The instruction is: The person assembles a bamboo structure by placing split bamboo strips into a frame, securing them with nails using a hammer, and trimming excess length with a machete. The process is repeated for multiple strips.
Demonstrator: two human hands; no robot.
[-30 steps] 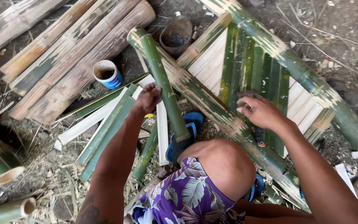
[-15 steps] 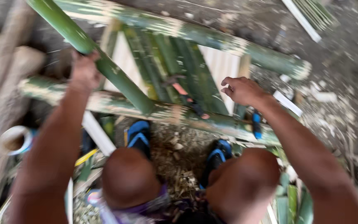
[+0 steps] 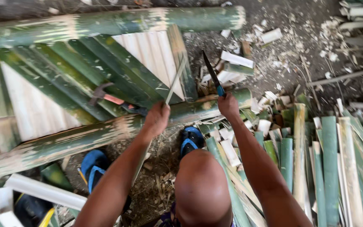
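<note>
At frame centre, left hand grips a thin bamboo strip — right hand clasps a knife.

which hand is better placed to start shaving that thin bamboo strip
Right, probably. The right hand already grips the knife, blade up beside the strip, which the left hand holds upright.

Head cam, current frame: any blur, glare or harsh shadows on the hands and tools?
Head view: sharp overall, no motion blur on the left hand or right hand; soft even daylight, no hard shadows; knife blade dark, no glint; thin bamboo strip crisp; mild wide-angle bowing on the top bamboo pole; pale split slats bright, near washed out; hammer clear.
</note>
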